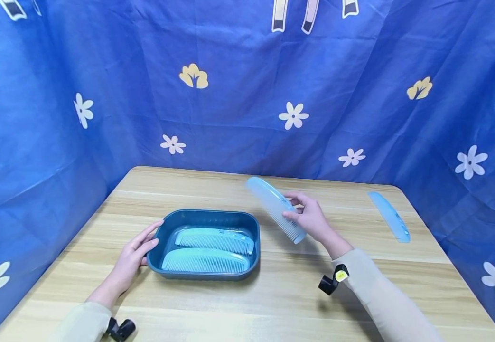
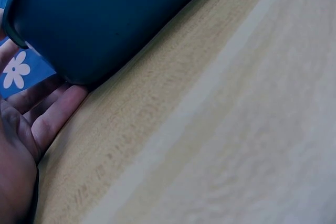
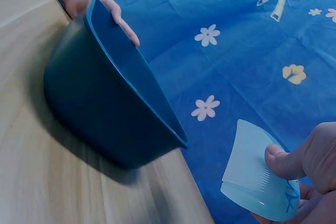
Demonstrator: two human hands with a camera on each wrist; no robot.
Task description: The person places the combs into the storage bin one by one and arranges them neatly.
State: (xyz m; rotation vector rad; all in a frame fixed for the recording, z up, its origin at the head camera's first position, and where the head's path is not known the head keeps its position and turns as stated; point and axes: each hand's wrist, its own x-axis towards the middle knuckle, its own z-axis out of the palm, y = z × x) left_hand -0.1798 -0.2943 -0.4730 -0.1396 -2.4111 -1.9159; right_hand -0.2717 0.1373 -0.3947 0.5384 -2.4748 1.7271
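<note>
A light wooden table (image 1: 273, 304) carries everything. A dark blue tray (image 1: 206, 216) sits on it left of centre, toward the near edge. A pale blue comb (image 1: 389, 216) lies flat on the wood at the far right, well apart from the tray.

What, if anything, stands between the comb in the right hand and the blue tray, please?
Nothing visible does. The right hand holds the comb above bare table, just right of the tray. The tray's open top already holds two combs; the left hand touches only its left rim.
</note>
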